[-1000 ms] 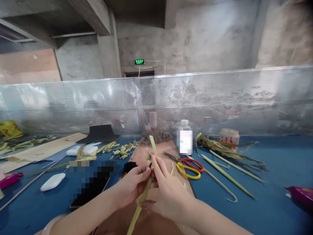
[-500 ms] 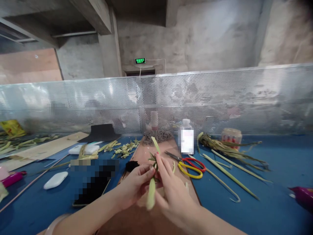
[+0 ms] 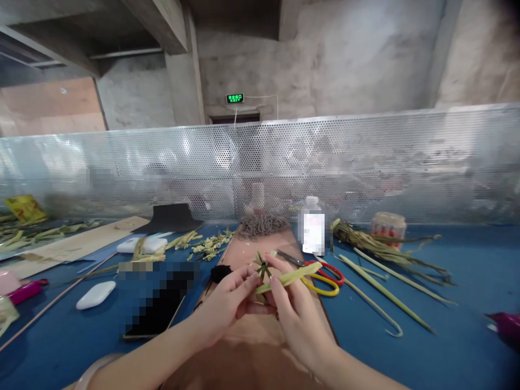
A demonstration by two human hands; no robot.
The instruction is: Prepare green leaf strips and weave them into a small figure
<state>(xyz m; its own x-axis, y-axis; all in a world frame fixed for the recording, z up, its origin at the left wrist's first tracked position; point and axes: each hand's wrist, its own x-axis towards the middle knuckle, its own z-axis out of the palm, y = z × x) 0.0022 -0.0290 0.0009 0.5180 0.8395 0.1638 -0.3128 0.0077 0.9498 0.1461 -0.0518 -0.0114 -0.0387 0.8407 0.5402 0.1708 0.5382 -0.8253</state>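
My left hand (image 3: pixel 229 306) and my right hand (image 3: pixel 298 319) meet over a brown board (image 3: pixel 244 357) and together pinch a pale green leaf strip (image 3: pixel 289 278). The strip lies nearly level, its free end pointing right. A small spiky green folded piece (image 3: pixel 262 266) sticks up at the fingertips. Red and yellow scissors (image 3: pixel 323 275) lie on the board just beyond my right hand.
A blue table (image 3: pixel 447 325) carries long green leaf strips (image 3: pixel 385 295), a dried bundle (image 3: pixel 365 238), a white bottle (image 3: pixel 312 227), a can (image 3: pixel 389 225), a dark phone (image 3: pixel 156 309), white cases (image 3: pixel 95 295) and leaf scraps (image 3: pixel 209 246). A perforated metal screen (image 3: pixel 365 162) closes the far side.
The leaf strip swung from upright, with its long end hanging toward me, to nearly level with its end pointing right. Both hands stayed together at the same spot.
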